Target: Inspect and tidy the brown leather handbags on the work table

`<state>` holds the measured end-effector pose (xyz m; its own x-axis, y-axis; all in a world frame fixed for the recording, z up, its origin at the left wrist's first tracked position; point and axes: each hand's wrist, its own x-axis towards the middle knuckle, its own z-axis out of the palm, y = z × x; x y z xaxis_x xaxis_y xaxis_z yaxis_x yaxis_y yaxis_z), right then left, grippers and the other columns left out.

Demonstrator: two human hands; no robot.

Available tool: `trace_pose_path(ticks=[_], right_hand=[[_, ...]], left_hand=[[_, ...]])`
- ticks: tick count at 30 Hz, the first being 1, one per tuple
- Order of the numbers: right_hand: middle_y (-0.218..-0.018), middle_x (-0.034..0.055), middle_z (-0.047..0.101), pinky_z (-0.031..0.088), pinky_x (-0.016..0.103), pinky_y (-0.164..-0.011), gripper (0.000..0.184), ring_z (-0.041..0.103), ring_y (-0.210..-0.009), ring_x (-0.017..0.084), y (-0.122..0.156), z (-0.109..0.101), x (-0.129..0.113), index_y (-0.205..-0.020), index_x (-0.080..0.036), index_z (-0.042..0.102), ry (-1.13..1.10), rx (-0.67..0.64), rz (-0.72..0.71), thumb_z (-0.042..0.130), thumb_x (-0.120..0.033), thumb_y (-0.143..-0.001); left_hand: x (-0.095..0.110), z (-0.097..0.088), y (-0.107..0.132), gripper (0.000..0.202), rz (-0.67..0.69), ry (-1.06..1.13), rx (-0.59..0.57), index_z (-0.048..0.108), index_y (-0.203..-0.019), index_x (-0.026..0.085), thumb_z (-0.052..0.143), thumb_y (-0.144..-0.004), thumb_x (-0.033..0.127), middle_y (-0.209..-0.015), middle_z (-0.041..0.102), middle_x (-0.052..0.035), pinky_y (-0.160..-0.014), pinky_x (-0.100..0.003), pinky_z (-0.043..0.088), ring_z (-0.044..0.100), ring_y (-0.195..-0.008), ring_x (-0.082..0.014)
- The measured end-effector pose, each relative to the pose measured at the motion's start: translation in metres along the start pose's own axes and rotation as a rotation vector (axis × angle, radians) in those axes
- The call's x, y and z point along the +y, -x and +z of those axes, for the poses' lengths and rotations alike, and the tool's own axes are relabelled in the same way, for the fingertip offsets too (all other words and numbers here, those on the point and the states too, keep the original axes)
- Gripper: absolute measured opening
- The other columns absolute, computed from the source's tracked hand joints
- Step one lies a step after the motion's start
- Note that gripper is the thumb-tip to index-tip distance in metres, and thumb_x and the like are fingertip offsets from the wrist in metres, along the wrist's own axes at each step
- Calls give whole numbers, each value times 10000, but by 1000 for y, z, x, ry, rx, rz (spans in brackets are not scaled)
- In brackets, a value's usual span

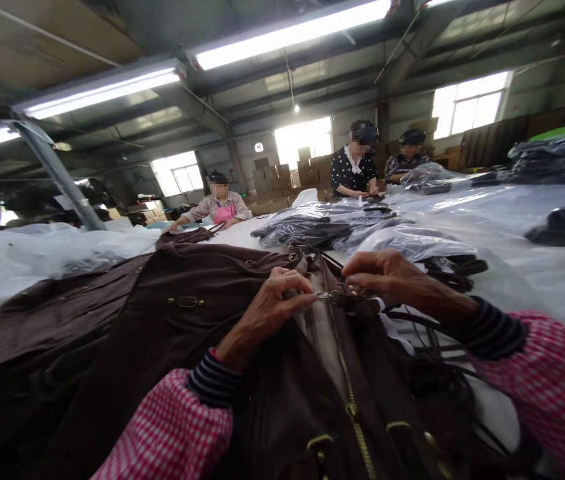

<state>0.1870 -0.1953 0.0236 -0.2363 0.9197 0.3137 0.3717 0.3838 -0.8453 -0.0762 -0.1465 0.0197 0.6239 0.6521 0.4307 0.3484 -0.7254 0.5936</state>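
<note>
A dark brown bag (272,393) lies in front of me, its brass zipper (349,387) partly open over a pale lining (319,327). My left hand (279,293) pinches a small metal clasp (323,295) at the bag's upper edge. Just right of the clasp, my right hand (387,277) has thumb and fingers pressed together; what lies between them is too small to make out. Thin dark straps (427,333) loop below my right wrist.
More brown bags (62,320) are piled at left, beside white plastic wrapping (62,250). Plastic-wrapped dark goods (307,223) cover the table ahead and to the right. Several co-workers sit or stand across it, one person in a polka-dot top (345,170). Cardboard boxes (272,180) stand behind.
</note>
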Motion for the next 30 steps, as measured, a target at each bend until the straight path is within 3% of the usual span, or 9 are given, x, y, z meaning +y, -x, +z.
trace_pose_path(ticks=[4, 9, 13, 16, 19, 23, 25, 28, 30], right_hand=[[-1122, 55, 735, 495, 355, -912, 326, 655, -1053, 254, 28, -19, 15, -1129, -198, 749, 113, -138, 33, 633, -277, -835], [-1208, 62, 677, 470, 378, -948, 394, 606, -1117, 265, 43, -13, 51, -1264, -236, 680, 309, -200, -79, 627, -266, -875], [-1093, 73, 674, 453, 351, -868, 240, 583, -1034, 238, 42, -2, 68, -1160, -206, 689, 506, -18, -269, 543, -196, -969], [-992, 77, 671, 400, 364, -795, 294, 546, -962, 250, 48, -2, 56, -1160, -182, 683, 809, 155, -482, 490, -81, -962], [-937, 85, 672, 346, 392, -756, 260, 528, -903, 259, 62, -8, 33, -1135, -148, 689, 1124, 324, -677, 495, -79, -976], [-864, 81, 664, 331, 403, -745, 215, 525, -870, 258, 81, -12, 14, -1070, -121, 699, 1333, 376, -802, 511, -77, -977], [-854, 80, 658, 331, 405, -741, 222, 523, -865, 258, 87, -13, 13, -1059, -121, 702, 1364, 373, -809, 506, -66, -972], [-855, 77, 653, 325, 408, -720, 206, 514, -840, 256, 93, -11, 15, -1058, -124, 703, 1390, 373, -773, 522, -81, -970], [-869, 78, 658, 323, 408, -704, 192, 512, -834, 259, 97, -7, 18, -1067, -121, 702, 1389, 381, -741, 543, -92, -963]], left_hand=[[8, -1, 0, 103, 76, -226, -80, 751, -806, 234, 744, -881, 304, -1222, 701, -14, -1142, -488, 303, 444, -1293, -284], [16, -4, 2, 158, 144, -504, -101, 725, -794, 241, 724, -905, 353, -1278, 700, 9, -1170, -559, 217, 300, -1482, -323], [24, -2, 0, 205, 160, -559, -141, 702, -843, 230, 652, -958, 392, -995, 768, 5, -1135, -470, 302, 599, -1228, -238], [32, 3, -2, 169, 93, -546, -113, 666, -1098, 255, 688, -942, 315, -1088, 761, 18, -1135, -449, 312, 668, -1092, -194], [46, 9, -4, 383, 105, -601, -67, 584, -1265, 283, 721, -911, 234, -1286, 699, 2, -1144, -453, 300, 602, -1236, -214], [69, 22, -7, 589, 195, -667, -84, 482, -1397, 300, 757, -878, 262, -1465, 571, -32, -1059, -410, 380, 513, -1331, -234], [77, 31, -8, 581, 227, -694, -132, 483, -1401, 289, 745, -883, 264, -1405, 609, -39, -1011, -399, 409, 554, -1268, -237], [78, 44, -8, 281, 176, -754, -194, 635, -1178, 241, 674, -903, 199, -1078, 725, -22, -917, -390, 435, 648, -1019, -232], [73, 48, -6, 166, 109, -709, -161, 675, -1041, 218, 656, -888, 155, -983, 728, -16, -884, -370, 437, 650, -960, -221]])
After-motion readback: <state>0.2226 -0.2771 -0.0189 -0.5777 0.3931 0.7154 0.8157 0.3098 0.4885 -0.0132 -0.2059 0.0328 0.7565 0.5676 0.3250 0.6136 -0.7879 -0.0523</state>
